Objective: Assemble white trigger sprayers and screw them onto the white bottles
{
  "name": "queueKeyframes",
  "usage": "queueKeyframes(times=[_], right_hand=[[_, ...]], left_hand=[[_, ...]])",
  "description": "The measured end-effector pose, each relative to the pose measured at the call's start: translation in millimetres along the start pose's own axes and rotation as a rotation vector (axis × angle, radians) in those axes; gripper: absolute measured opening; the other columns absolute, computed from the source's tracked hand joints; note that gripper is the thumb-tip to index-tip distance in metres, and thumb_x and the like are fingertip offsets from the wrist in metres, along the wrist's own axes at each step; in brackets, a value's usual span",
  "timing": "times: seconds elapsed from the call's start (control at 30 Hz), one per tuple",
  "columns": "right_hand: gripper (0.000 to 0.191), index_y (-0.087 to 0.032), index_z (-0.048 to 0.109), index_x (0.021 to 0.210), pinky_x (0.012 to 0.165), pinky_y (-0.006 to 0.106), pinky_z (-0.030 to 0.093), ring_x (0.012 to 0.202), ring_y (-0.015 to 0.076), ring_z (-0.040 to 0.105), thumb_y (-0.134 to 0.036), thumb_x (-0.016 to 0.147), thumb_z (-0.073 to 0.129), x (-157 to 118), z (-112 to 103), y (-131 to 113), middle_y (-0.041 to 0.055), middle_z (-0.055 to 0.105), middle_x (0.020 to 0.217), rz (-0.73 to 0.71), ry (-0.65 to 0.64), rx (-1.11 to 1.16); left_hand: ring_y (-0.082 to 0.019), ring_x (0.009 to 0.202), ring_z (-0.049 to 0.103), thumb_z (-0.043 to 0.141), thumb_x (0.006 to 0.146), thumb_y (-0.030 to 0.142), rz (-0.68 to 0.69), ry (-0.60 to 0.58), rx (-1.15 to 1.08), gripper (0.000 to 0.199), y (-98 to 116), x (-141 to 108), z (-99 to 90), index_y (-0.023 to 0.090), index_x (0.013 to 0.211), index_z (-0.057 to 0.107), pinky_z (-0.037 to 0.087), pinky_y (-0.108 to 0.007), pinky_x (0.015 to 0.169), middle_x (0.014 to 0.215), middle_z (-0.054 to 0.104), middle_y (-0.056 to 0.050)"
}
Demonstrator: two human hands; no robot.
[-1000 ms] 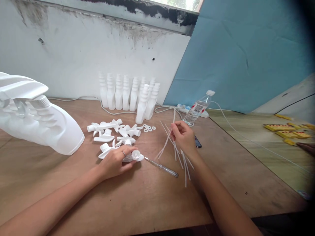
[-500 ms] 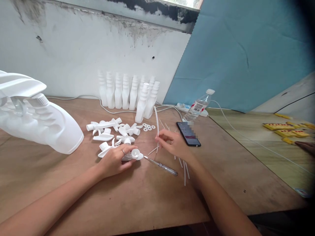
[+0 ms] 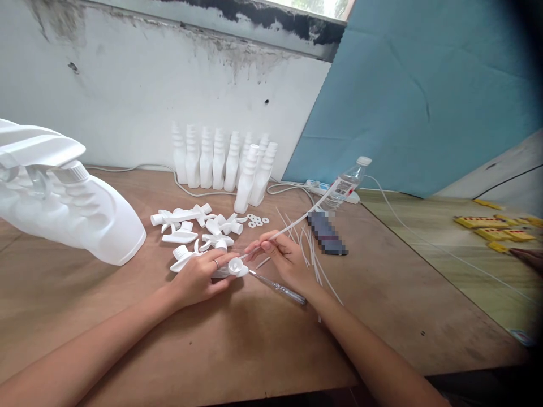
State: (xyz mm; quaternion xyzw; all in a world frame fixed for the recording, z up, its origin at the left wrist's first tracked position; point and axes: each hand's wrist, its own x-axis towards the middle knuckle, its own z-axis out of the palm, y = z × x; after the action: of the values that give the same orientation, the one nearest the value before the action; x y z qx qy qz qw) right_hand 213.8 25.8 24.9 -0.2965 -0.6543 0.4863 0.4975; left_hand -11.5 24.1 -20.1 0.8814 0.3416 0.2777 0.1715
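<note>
My left hand (image 3: pixel 198 277) is closed round a white spray trigger head (image 3: pixel 235 267) lying on the table, its round collar facing up. Between the fingers of my right hand (image 3: pixel 285 257) is a thin white plastic tube (image 3: pixel 292 224), slanting up to the right. The tube's lower end is at the collar; whether it has entered the opening I cannot tell. A clear-handled screwdriver (image 3: pixel 288 293) lies beside the head, below my right hand. More white tubes (image 3: pixel 313 249) are scattered to the right of that hand. Several other trigger heads (image 3: pixel 182 217) are piled beyond my left hand.
White bottles (image 3: pixel 218 161) stand in rows by the wall. Small white washers (image 3: pixel 257 220) lie in front of them. A large white spray bottle (image 3: pixel 102 217) is at left. A phone (image 3: pixel 326 233), water bottle (image 3: pixel 345 183), power strip and cable are at right. Another person's hand (image 3: pixel 526 254) is near yellow pieces.
My right hand has moved left to the spray trigger head. The tube in it has swung from nearly upright to a slant, its lower end now at the collar. My left hand stays in place.
</note>
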Motion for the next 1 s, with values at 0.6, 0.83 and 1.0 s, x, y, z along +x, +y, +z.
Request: queueKeyframes(times=[0.6,0.83,1.0], right_hand=[[0.024,-0.020,0.063,0.089,0.070,0.024,0.051,0.071,0.0121,0.065,-0.034,0.096,0.045,-5,2,-7,0.0019,0.069,0.079,-0.058,-0.074,-0.374],[0.019,-0.021,0.061,0.094,0.069,0.025,0.052,0.073,0.0126,0.065,-0.034,0.095,0.047,-4,3,1,0.0018,0.068,0.081,-0.030,-0.076,-0.347],[0.014,-0.020,0.059,0.082,0.084,0.031,0.049,0.089,0.0160,0.063,-0.029,0.092,0.054,-1,11,14,0.0051,0.066,0.093,-0.180,-0.086,-0.471]], left_hand=[[-0.020,0.097,0.062,0.055,0.088,0.029,0.016,-0.009,0.005,0.048,1,2,1.0,0.027,0.136,0.047,0.051,-0.030,0.083,0.115,0.061,-0.007],[-0.019,0.095,0.061,0.054,0.089,0.029,0.024,-0.005,0.012,0.046,2,2,1.8,0.026,0.135,0.047,0.051,-0.030,0.082,0.111,0.061,-0.008],[-0.019,0.094,0.061,0.052,0.090,0.028,0.035,0.011,0.014,0.044,-1,2,4.9,0.023,0.134,0.047,0.051,-0.030,0.081,0.108,0.061,-0.008]])
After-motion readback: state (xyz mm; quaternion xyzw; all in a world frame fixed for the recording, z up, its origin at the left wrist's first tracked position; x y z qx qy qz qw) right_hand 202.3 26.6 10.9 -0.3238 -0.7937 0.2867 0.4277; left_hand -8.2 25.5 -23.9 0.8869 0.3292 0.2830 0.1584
